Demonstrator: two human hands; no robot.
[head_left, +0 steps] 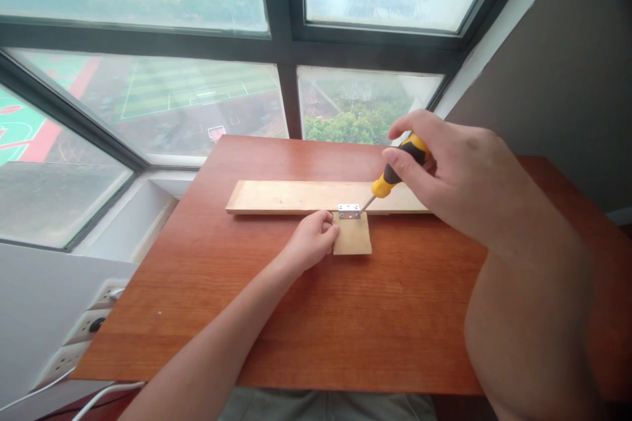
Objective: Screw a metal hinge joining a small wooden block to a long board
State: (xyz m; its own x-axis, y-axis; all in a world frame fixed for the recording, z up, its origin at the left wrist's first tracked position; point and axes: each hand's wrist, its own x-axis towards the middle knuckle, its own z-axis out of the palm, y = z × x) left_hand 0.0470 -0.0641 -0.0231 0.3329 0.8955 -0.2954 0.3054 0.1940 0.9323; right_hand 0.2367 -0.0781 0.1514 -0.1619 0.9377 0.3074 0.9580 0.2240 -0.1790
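My right hand (439,177) grips a yellow and black screwdriver (382,185), slanted down to the left. Its tip meets the right end of a small silver metal hinge (349,212). That hinge lies across the joint between a long pale wooden board (286,196) and a small square piece of thin wood (352,237). With closed fingers my left hand (316,237) pinches the left edge of the small square piece, close beside the hinge. Part of the board's right end is hidden behind my right hand.
Everything lies on a reddish-brown wooden table (395,316). Large windows with a dark frame (286,46) rise behind it. Wall sockets (81,335) and a white cable (106,395) are at the lower left. A grey wall (557,79) stands at the right.
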